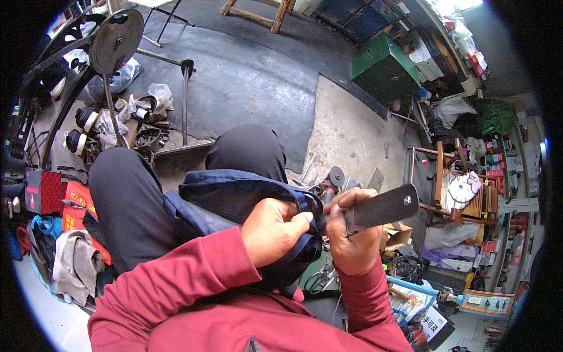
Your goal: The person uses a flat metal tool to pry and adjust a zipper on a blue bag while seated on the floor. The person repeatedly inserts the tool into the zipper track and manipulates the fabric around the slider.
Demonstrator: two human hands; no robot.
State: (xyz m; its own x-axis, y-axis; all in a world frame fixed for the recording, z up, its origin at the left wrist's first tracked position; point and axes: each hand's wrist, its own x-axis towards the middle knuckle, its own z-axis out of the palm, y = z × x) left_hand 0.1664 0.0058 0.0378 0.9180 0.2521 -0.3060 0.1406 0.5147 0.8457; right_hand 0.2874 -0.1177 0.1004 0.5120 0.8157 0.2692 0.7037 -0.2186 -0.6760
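From the head view I log my left hand (pixel 271 226) curled shut, thumb and fingers pinching the edge of a dark blue fabric piece (pixel 246 196) that lies draped over my lap, above the knees in dark trousers (pixel 126 199). My right hand (pixel 350 234) is closed in a fist round the near end of a flat dark metal blade (pixel 381 207) with a hole at its far tip, the blade angled up and to the right, its gripped end just beside the fabric edge; whether it actually touches the cloth I cannot tell, the fingers hide it. Scissors (pixel 319 280) lie on the green surface just below both hands, and a green metal box (pixel 381 67) stands well apart on the floor ahead.
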